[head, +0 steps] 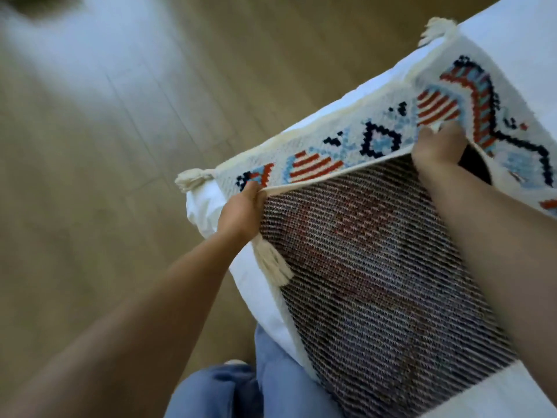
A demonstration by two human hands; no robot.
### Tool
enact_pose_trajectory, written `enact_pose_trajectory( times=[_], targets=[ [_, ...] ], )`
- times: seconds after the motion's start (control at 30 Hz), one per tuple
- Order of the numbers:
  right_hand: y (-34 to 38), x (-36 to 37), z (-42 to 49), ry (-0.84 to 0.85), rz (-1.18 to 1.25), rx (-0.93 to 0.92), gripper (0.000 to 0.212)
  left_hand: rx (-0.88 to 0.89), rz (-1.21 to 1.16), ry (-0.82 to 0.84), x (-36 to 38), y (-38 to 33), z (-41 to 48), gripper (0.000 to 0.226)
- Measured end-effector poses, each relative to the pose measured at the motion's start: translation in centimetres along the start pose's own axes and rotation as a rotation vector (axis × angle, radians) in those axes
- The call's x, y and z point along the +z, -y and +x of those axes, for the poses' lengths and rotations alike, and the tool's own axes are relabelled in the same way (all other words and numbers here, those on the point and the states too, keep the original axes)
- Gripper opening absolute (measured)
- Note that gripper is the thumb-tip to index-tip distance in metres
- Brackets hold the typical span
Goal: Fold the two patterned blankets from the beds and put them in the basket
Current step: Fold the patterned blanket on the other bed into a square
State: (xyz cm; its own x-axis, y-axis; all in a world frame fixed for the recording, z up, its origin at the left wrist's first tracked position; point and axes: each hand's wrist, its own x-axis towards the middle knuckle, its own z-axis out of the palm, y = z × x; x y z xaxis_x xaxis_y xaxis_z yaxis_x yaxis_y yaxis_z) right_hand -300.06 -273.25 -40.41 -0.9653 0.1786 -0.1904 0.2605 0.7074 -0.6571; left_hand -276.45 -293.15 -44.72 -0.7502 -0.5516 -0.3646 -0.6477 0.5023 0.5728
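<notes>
The patterned blanket (376, 137) lies on the bed (512, 40) at its left corner, with a flap turned over so its dark striped back faces up toward the person. Both hands hold that flap's leading edge. The left hand (241, 212) pinches it at the corner where a tassel (271, 263) hangs. The right hand (437, 149) has fingers curled over the hem farther along. The held edge runs parallel to the blanket's far hem. A strip of patterned face lies uncovered just beyond the fingers, so the fold probably closes by carrying the edge away from the body. The left hand is nearer the bed's corner, and past it is wooden floor (120, 146). The bed's white surface continues beyond the right hand. No basket is in view.
</notes>
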Motion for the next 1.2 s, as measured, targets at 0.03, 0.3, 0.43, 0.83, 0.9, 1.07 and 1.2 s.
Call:
enact_pose_trajectory(
  times=[0.03,0.3,0.43,0.83,0.9,1.07,1.2],
  targets=[
    [1.2,1.2,0.4,0.018,-0.003,-0.015,0.041,-0.005,0.026,-0.003,-0.7,0.6,1.1,0.027],
    [6.6,8.9,2.6,0.001,0.009,-0.016,0.040,0.003,0.105,0.030,-3.1,4.2,8.6,0.025],
    [8.6,10.6,3.9,-0.060,-0.046,-0.036,0.038,0.044,0.083,0.031,-3.6,4.9,12.1,0.026],
    [7.5,18.5,-1.8,0.004,-0.070,0.288,0.041,0.232,0.147,0.635,-4.9,10.3,16.2,0.044],
    [8.0,19.2,-3.0,-0.010,-0.074,0.315,0.038,0.231,0.205,0.654,-5.8,10.8,17.9,0.031],
    [8.1,20.4,-4.9,0.110,-0.313,0.395,0.036,0.323,0.578,0.866,-6.9,11.0,21.6,0.027],
    [8.4,20.9,-4.5,0.097,-0.356,0.436,0.030,0.320,0.596,0.957,-7.2,7.4,23.8,0.043]
  ],
)
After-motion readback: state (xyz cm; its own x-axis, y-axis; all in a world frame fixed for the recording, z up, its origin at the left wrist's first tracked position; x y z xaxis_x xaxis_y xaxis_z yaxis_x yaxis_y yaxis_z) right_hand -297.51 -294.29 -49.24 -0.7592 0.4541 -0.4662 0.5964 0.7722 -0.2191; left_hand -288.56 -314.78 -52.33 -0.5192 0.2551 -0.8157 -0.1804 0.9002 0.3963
